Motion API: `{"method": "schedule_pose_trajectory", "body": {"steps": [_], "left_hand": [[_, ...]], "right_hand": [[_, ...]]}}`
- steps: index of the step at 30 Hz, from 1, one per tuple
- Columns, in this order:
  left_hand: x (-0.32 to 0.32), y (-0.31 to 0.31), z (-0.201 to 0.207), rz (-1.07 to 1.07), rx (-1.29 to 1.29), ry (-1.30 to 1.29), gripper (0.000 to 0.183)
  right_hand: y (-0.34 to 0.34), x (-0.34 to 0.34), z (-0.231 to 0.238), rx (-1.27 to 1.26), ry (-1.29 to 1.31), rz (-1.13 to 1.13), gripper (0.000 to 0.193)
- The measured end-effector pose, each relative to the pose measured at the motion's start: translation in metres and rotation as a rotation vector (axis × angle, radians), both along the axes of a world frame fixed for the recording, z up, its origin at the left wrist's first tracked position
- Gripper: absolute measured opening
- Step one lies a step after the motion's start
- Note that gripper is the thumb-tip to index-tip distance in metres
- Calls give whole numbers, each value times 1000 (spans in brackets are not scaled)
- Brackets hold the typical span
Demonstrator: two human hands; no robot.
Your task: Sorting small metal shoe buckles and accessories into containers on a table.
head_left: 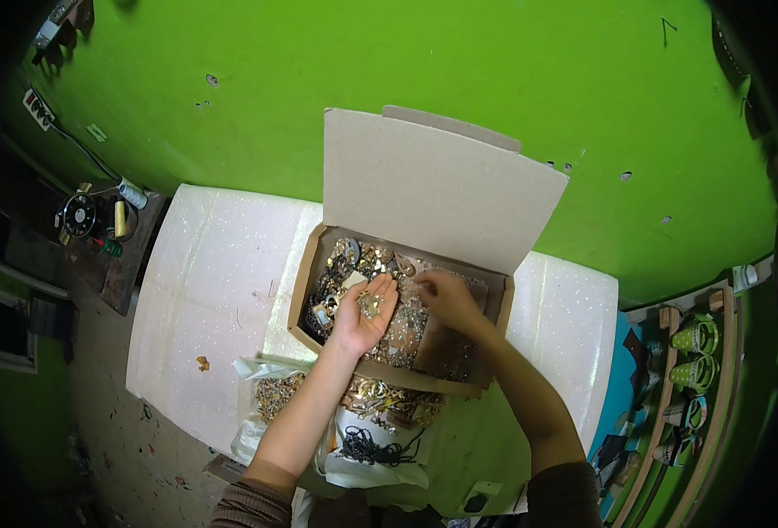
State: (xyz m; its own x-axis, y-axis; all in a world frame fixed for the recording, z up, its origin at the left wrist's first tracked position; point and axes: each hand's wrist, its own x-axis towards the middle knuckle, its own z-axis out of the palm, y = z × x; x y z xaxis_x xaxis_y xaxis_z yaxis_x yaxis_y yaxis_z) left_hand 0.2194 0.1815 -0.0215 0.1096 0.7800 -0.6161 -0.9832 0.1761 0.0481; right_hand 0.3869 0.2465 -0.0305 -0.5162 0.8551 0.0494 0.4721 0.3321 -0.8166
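Observation:
My left hand (368,319) is turned palm up over the open cardboard box (304,295), its fingers long and slightly cupped. Small shiny gold-coloured pieces (370,304) rest in its palm. To its right, my right hand (447,297) hangs over the box with fingertips drawn together in a pinch; whatever they hold, if anything, is too small to make out. The box is full of loose beads (399,339), dark strands and gold-coloured trinkets (376,257). A brown cardboard piece (441,350) lies inside at the right, partly under my right forearm.
The box lid (441,185) stands raised toward the green wall. In front of the box, plastic bags hold beads (276,396), gold-coloured trinkets (389,400) and black bead strands (376,447). A small brown piece (203,363) lies on the white sparkly tabletop (204,290). A wooden rack (710,387) stands at right.

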Motion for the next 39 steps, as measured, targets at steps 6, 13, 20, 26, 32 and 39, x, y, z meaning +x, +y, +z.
{"method": "schedule_pose_trajectory", "body": {"steps": [6,13,20,26,32,39], "left_hand": [[-7,0,-7,15,-14,-8,26],[1,3,-2,21,-9,22,27],[10,-8,3,-10,8,27,29],[28,-21,9,-56,-16,14,29],[39,-34,20,-28,76,-30,25],[61,-59,45,29,101,61,28]], "right_hand": [[-33,-22,-27,281,-442,57,41],[-24,-16,-32,281,-391,109,14],[-9,0,16,-749,424,-150,23],[-37,-14,54,-702,466,135,28],[-54,-3,75,-681,524,188,28],[-85,7,96,-557,419,291,39]]}}
